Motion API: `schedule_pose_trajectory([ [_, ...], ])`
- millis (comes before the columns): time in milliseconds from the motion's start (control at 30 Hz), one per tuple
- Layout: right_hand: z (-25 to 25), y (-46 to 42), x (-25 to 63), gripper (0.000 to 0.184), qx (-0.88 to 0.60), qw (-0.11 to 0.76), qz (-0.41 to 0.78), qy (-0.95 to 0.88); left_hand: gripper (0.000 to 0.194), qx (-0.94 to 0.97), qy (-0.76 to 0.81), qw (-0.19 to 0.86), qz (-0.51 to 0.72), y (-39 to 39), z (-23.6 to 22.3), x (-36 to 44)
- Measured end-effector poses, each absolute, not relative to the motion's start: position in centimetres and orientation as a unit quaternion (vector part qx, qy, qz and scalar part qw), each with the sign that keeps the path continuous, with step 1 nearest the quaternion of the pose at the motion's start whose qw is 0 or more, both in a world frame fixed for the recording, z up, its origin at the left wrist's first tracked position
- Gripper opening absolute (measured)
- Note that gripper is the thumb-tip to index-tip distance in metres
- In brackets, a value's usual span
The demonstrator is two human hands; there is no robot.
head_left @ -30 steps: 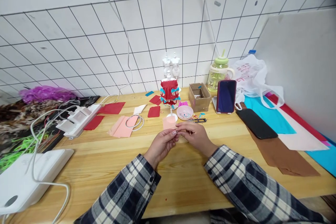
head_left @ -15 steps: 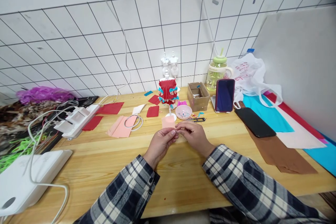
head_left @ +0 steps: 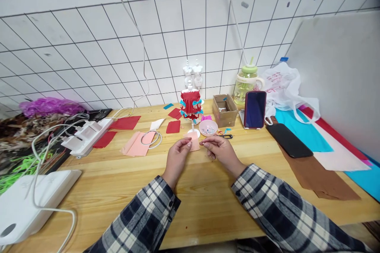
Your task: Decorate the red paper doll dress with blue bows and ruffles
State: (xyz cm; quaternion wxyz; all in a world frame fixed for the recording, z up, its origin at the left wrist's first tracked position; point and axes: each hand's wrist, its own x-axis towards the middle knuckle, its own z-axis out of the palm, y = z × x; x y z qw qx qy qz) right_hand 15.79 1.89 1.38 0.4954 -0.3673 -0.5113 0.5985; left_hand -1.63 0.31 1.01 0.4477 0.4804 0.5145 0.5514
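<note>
My left hand point(head_left: 177, 160) is pinched, its thumb against the forefinger. Whatever it may hold is too small to make out. Across a narrow gap, my right hand point(head_left: 221, 153) also pinches thumb and forefinger, perhaps on something tiny that I cannot name. Between and just beyond them a small pink paper piece point(head_left: 194, 144) lies on the table. Behind it a miniature dress form stands on a white base, wearing a red ruffled paper dress point(head_left: 190, 104) with blue bows. A pink bowl point(head_left: 208, 133) of small beads sits beside it, with black-handled thread snips point(head_left: 227, 136) close by.
At the back right are a cardboard box point(head_left: 225, 116), an upright phone point(head_left: 255, 108) and a green-lidded bottle point(head_left: 247, 87). A black phone point(head_left: 289, 140) rests on coloured paper sheets. To the left lie pink sheets point(head_left: 138, 143), a cable and a power strip point(head_left: 89, 138).
My hands were together with fingertips touching. They have now moved apart, left hand leftward and right hand slightly rightward, showing more of the pink paper.
</note>
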Motion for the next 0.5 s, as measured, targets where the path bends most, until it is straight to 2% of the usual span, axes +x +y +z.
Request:
schedule_pose_trajectory([
  [67, 1.7, 2.0, 15.8, 0.032, -0.363, 0.51, 0.612, -0.483, 0.017, 0.561, 0.525, 0.369, 0.523, 1.7, 1.2, -2.2],
  [167, 2.8, 2.5, 16.0, 0.039, -0.357, 0.534, 0.594, -0.485, 0.015, 0.628, 0.523, 0.329, 0.473, 4.1, 1.6, -2.5],
  [333, 6.5, 3.6, 16.4, 0.019, -0.359, 0.569, 0.472, -0.569, 0.014, 0.676, 0.472, 0.344, 0.45, 7.3, 0.7, -1.8],
  [500, 10.7, 4.0, 15.7, 0.012, -0.377, 0.605, 0.321, -0.624, 0.01, 0.701, 0.474, 0.29, 0.446, 8.0, -0.8, -1.6],
])
